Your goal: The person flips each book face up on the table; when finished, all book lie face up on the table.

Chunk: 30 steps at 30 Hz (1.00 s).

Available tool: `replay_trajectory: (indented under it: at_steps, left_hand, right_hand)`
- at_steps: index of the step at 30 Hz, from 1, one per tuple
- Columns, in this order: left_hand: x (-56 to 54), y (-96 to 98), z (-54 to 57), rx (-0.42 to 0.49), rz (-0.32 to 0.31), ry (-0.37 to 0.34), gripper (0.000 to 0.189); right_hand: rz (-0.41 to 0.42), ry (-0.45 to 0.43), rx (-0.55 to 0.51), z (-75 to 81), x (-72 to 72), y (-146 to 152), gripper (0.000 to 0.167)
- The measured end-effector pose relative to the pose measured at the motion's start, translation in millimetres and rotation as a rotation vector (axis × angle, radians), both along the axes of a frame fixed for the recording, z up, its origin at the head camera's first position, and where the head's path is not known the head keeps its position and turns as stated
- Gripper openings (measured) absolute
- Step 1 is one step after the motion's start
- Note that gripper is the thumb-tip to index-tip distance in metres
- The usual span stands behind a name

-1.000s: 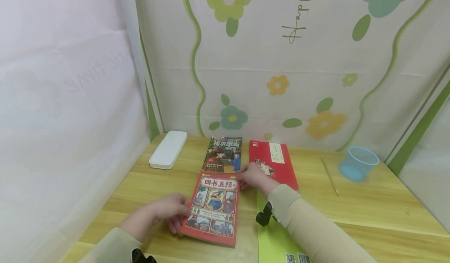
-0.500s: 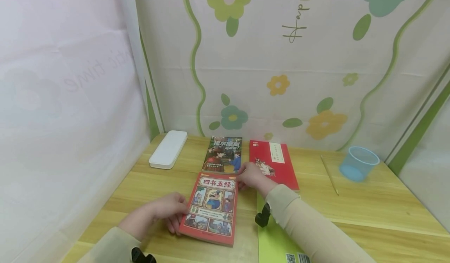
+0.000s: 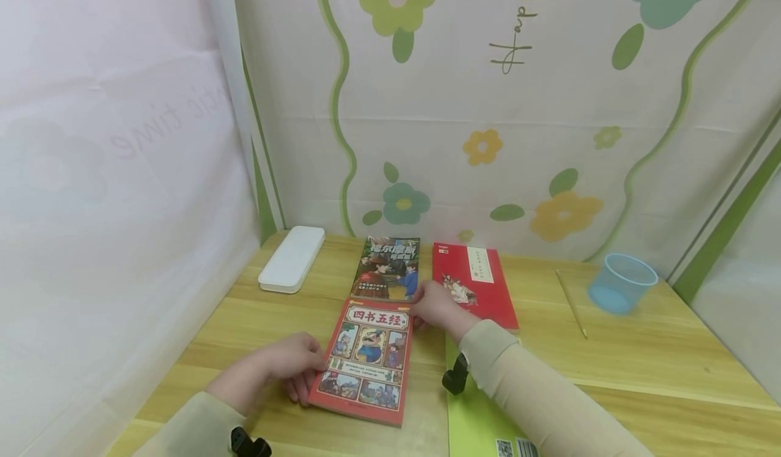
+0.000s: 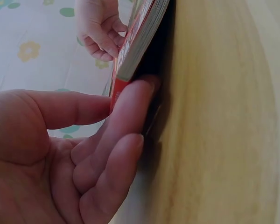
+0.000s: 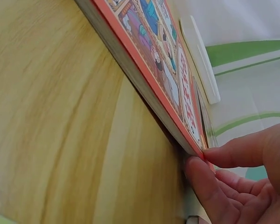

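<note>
Between the two hands is a red comic-style book (image 3: 365,362), cover up, with cartoon panels and a Chinese title. My left hand (image 3: 294,363) grips its left edge near the lower corner; in the left wrist view the thumb lies on the spine side and the fingers reach beneath. At the top right corner my right hand (image 3: 441,306) pinches it between thumb and index finger, as the right wrist view shows. A dark-covered comic book (image 3: 388,270) lies just behind, its lower edge meeting the red book's top edge.
A white case (image 3: 292,259) lies at the back left. Right of the books are a red notebook (image 3: 488,294), a yellow-green book (image 3: 482,409) partly under the right sleeve, a thin wooden stick (image 3: 571,304) and a blue clear cup (image 3: 622,284). Fabric walls enclose the wooden table (image 3: 659,362).
The red book has shifted slightly left, with both hands still holding it. The other things stay where they were.
</note>
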<state>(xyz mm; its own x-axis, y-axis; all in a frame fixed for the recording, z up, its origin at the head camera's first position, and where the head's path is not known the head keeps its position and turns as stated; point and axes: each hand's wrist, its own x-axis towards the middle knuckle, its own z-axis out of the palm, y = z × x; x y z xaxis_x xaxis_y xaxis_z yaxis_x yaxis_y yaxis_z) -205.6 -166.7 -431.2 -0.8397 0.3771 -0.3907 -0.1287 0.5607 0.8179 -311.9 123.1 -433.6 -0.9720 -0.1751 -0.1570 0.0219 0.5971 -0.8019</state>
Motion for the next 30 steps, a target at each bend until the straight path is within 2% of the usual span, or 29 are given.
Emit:
replay_trajectory:
  at_steps: [8,15,19,24,30]
  left_hand:
    - [0.5,0.4,1.9,-0.099,-0.004,0.039,0.023]
    - [2.5,0.8,4.7,-0.121,0.001,0.039,0.025]
    - [3.3,5.4,7.9,-0.082,0.004,0.078,0.021]
    - [3.7,21.4,19.0,-0.028,-0.008,0.152,0.019]
    - [6.9,53.6,34.9,0.068,-0.072,0.118,0.021]
  right_hand:
    - [0.011,-0.007,-0.024,4.0,2.0,3.1,0.020]
    - [0.007,-0.046,-0.077,18.7,4.7,23.5,0.022]
    - [-0.018,-0.038,-0.092,32.4,8.3,46.7,0.022]
    - [-0.042,0.019,-0.035,46.3,17.6,80.9,0.018]
    - [-0.030,0.076,0.086,50.2,29.9,111.8,0.016]
